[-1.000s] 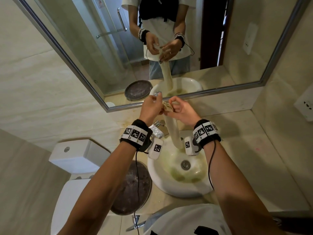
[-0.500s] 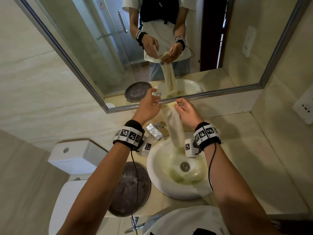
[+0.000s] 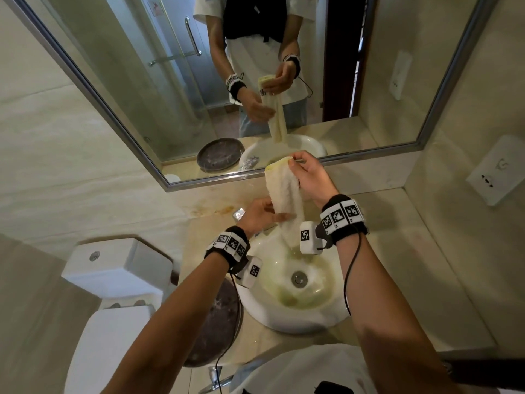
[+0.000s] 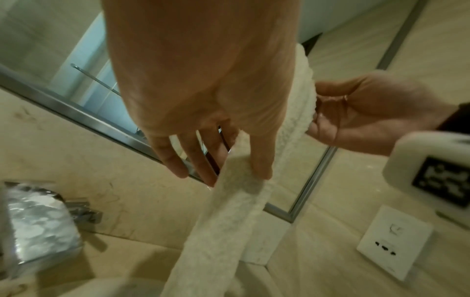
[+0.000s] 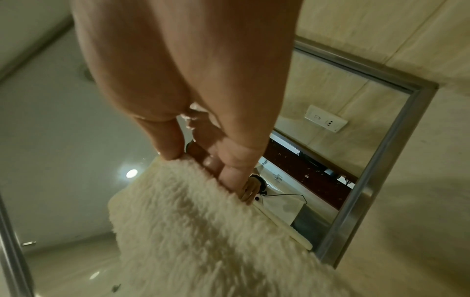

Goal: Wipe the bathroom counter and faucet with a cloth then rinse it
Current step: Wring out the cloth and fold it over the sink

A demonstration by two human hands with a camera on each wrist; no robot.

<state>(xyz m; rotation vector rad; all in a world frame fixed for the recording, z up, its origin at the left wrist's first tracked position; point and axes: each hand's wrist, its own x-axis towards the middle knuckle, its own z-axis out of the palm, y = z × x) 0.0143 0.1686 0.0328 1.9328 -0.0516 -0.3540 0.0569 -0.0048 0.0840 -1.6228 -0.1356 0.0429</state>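
Observation:
A cream fluffy cloth (image 3: 284,191) hangs in a long strip over the white sink basin (image 3: 295,322). My right hand (image 3: 295,163) pinches its top end in front of the mirror; the right wrist view shows the fingertips (image 5: 229,176) dug into the pile of the cloth (image 5: 203,231). My left hand (image 3: 272,216) grips the strip lower down, thumb across the front. In the left wrist view the cloth (image 4: 229,231) runs between thumb and fingers of that left hand (image 4: 229,174), with the right hand (image 4: 330,112) above. The shiny faucet (image 3: 238,213) stands just left of my left hand.
A dark round dish (image 3: 216,322) lies on the beige counter (image 3: 397,265) left of the basin. A toilet tank (image 3: 113,268) stands further left. The mirror (image 3: 142,81) rises behind the sink, and a wall socket (image 3: 497,174) sits on the right wall.
My left hand has slid down from the cloth's top to its middle. The right hand has lifted the top end higher, so the cloth hangs longer between them.

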